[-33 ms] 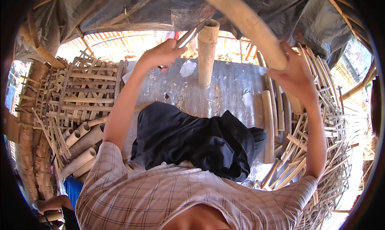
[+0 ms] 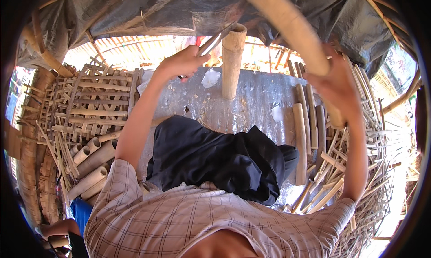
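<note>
An upright piece of bamboo (image 2: 232, 71) stands on the grey sheet (image 2: 193, 96) ahead of me. My left hand (image 2: 183, 62) is closed round the handle of a knife (image 2: 214, 40), whose blade reaches up to the bamboo's top rim. From this angle I cannot tell whether the blade touches the rim. At the right, my right hand (image 2: 337, 82) grips a thick bamboo stick (image 2: 292, 24) near its lower end. The stick is blurred and slants up to the left, its far end out of frame.
Black cloth (image 2: 211, 154) covers my lap. Split bamboo lengths (image 2: 300, 141) lie at the right beside a heap of strips (image 2: 363, 168). Cut bamboo tubes (image 2: 92, 172) and a slatted bamboo frame (image 2: 101, 96) are at the left. Dark sheeting (image 2: 166, 11) hangs overhead; another person's arm (image 2: 60, 229) shows lower left.
My right hand and the bamboo stick have shifted a little to the right. The left hand, the knife and the upright bamboo have hardly moved.
</note>
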Tool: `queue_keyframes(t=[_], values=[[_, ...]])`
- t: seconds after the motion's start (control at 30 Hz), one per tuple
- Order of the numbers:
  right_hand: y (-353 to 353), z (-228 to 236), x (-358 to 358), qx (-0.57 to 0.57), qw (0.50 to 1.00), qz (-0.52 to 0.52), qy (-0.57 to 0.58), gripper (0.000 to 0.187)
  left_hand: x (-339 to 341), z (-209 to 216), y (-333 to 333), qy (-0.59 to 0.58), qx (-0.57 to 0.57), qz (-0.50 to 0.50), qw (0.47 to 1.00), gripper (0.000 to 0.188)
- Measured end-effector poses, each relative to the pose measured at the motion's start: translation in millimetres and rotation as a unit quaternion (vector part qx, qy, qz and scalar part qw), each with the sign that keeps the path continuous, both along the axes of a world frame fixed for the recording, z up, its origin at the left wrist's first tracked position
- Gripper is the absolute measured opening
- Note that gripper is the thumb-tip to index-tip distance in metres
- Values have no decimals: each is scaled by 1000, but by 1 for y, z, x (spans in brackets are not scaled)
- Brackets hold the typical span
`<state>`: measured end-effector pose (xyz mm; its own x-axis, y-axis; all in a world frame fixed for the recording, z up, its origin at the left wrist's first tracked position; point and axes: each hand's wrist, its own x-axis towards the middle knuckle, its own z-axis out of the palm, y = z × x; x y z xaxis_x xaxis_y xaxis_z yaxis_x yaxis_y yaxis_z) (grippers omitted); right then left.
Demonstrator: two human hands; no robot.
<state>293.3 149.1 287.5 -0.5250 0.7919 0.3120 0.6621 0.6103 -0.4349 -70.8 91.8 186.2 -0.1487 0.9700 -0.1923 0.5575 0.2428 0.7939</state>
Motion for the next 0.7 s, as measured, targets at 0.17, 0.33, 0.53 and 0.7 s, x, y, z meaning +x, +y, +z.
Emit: queue_keyframes(t=[0.17, 0.33, 0.53, 0.7], values=[[-10, 86, 16, 184, 971, -25, 149, 45, 1, -4, 6, -1, -6, -14, 1000, 38], [19, 31, -13, 243, 916, 91, 305, 34, -2, -8, 0, 48, 0, 3, 999, 37], [-8, -81, -31, -82, 989, -20, -125, 69, -4, -10, 3, 146, -17, -34, 989, 32], [30, -54, -14, -40, 994, 24, -104, 84, -9, -17, -3, 143, -39, -2, 989, 35]])
